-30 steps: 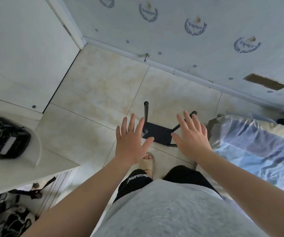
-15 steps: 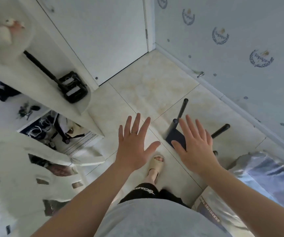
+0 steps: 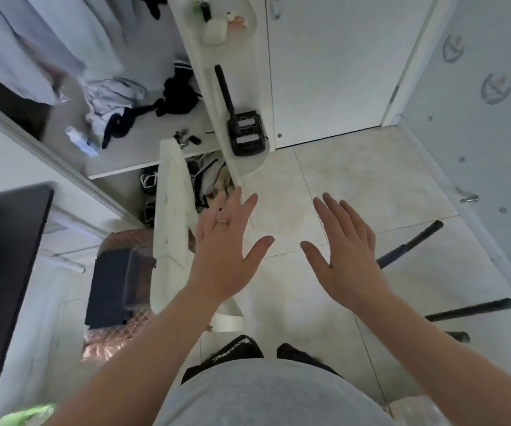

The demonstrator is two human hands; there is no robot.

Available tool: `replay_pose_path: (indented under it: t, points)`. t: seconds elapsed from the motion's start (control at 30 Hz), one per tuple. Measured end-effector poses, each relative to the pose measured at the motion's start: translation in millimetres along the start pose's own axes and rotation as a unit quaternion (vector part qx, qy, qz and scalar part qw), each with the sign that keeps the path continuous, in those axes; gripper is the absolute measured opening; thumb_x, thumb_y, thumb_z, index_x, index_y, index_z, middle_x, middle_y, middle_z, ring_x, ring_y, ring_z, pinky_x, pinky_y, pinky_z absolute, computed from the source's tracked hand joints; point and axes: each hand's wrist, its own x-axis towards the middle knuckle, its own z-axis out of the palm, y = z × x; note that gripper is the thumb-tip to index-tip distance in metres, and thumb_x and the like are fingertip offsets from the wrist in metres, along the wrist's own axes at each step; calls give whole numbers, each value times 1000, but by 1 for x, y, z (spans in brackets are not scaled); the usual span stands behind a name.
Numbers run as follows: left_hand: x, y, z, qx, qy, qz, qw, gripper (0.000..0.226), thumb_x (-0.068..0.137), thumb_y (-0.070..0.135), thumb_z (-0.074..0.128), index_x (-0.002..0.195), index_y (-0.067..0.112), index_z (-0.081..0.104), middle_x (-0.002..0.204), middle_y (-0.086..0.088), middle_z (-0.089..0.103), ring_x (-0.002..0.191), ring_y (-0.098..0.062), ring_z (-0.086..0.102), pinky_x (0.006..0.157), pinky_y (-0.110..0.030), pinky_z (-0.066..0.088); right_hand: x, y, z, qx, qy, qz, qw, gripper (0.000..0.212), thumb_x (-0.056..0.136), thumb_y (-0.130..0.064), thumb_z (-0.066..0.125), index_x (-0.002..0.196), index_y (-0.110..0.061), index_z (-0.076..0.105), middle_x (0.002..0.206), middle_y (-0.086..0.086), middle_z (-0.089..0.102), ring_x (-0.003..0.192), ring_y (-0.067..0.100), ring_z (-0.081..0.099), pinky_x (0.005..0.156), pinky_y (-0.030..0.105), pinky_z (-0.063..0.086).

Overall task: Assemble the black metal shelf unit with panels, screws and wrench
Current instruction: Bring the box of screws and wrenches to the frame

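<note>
Both my hands are stretched out in front of me with spread, straight fingers and hold nothing. My left hand [image 3: 225,250] hovers over the pale tiled floor near a white chair. My right hand [image 3: 345,250] hovers to its right. The black metal shelf unit [image 3: 469,312] stands on the floor at the right, partly hidden behind my right forearm; three of its black tube legs stick out toward the wall. No screws or wrench show.
A white chair [image 3: 171,229] stands left of my hands. Behind it is an open white wardrobe [image 3: 131,161] with clothes and shoes. A black device [image 3: 246,133] lies on a rounded white shelf. A white door [image 3: 325,72] is ahead, a papered wall [image 3: 494,118] at right.
My view has swung left: the shelf unit slid from centre to the right edge, and the wardrobe and chair came into view. Both hands stayed open and spread.
</note>
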Motion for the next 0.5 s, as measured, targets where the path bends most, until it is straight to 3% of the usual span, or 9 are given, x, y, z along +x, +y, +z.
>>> replay_pose_path:
  t: [0.2, 0.37, 0.5]
  points:
    - [-38, -81, -53, -12, 74, -55, 996, 62, 95, 58, 41, 150, 30, 35, 162, 6, 26, 153, -19, 9, 122, -43, 7, 23, -92, 44, 33, 0, -106, 994, 66, 99, -49, 40, 158, -23, 27, 165, -4, 26, 153, 22, 19, 120, 44, 18]
    - [-72, -172, -84, -29, 114, -80, 990, 56, 96, 50, 45, 144, 22, 49, 157, 4, 37, 149, -19, 24, 121, -30, 7, 30, -180, 94, 64, -3, -152, 986, 64, 99, -44, 44, 156, -18, 33, 163, -4, 30, 152, 19, 22, 119, 39, 20]
    - [-96, -255, -101, -42, 86, -99, 990, 55, 95, 48, 46, 143, 22, 49, 154, 0, 42, 145, -23, 32, 120, -44, 24, 29, -249, 145, 101, -15, -153, 983, 63, 98, -40, 47, 155, -16, 35, 160, -4, 34, 150, 16, 26, 118, 39, 28]
